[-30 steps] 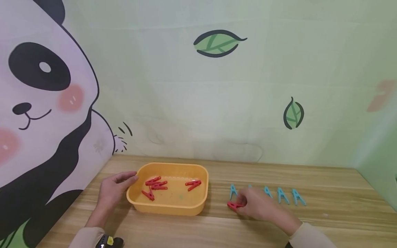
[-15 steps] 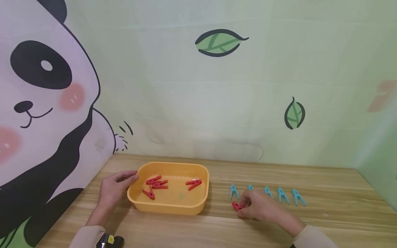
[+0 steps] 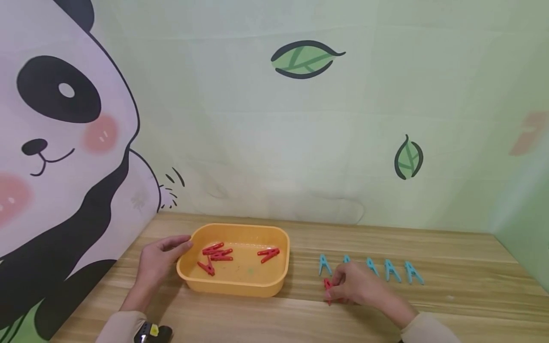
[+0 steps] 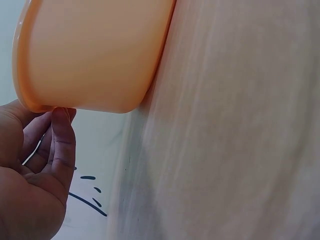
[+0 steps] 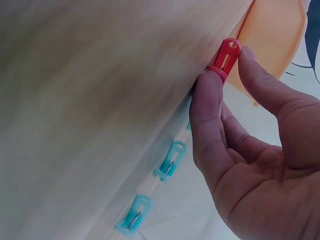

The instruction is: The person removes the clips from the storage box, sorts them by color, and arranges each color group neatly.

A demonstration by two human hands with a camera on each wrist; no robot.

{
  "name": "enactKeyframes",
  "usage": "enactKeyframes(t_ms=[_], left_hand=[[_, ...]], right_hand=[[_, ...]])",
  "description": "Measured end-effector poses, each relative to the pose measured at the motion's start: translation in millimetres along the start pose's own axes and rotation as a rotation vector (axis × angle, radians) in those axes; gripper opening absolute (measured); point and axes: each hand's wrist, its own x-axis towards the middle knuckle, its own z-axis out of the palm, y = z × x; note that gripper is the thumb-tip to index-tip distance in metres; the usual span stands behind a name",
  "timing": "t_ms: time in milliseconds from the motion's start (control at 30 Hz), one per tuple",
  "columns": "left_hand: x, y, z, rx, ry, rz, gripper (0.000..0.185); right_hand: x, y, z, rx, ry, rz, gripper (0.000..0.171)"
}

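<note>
Your right hand (image 3: 358, 288) pinches the red peg (image 5: 225, 59) between thumb and forefinger, on the table (image 3: 450, 305) just below the blue pegs (image 3: 388, 270). Keep it flat, apparently square to that row. Left hand (image 3: 156, 262) rests open against the tub (image 3: 233, 286); steady it.

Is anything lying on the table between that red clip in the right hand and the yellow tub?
Nothing visible does. The right hand pinches the red clip, and only bare table lies between it and the yellow tub. The blue clips sit behind the hand, away from that gap.
</note>
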Motion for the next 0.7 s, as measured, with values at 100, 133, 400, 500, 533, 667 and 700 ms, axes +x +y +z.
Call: enactKeyframes(t_ms=[100,133,400,500,533,667,700], left_hand=[[0.4,-0.2,0.2,0.002,0.0,0.0,0.049],[0.5,-0.3,0.3,0.002,-0.001,0.0,0.049],[0.2,0.4,0.0,-0.01,0.003,0.002,0.047],[-0.4,1.0,-0.1,-0.008,0.003,0.004,0.047],[-0.5,1.1,-0.3,-0.006,0.003,0.002,0.046],[-1.0,0.8,0.2,-0.012,0.001,0.003,0.046],[-1.3,0.9,0.3,-0.014,-0.002,0.002,0.046]], right_hand=[[0.3,-2.0,1.8,0.001,0.008,0.042,0.027],[0.3,-2.9,2.2,0.002,0.009,0.056,0.027],[-0.8,-7.4,3.1,0.071,-0.02,0.091,0.022],[-1.1,-7.6,3.6,0.101,-0.025,0.096,0.022],[-1.1,-7.3,3.7,0.107,-0.025,0.097,0.022],[-1.9,-4.8,2.2,0.136,-0.023,0.103,0.021],[-2.2,-3.9,1.1,0.129,-0.016,0.098,0.021]])
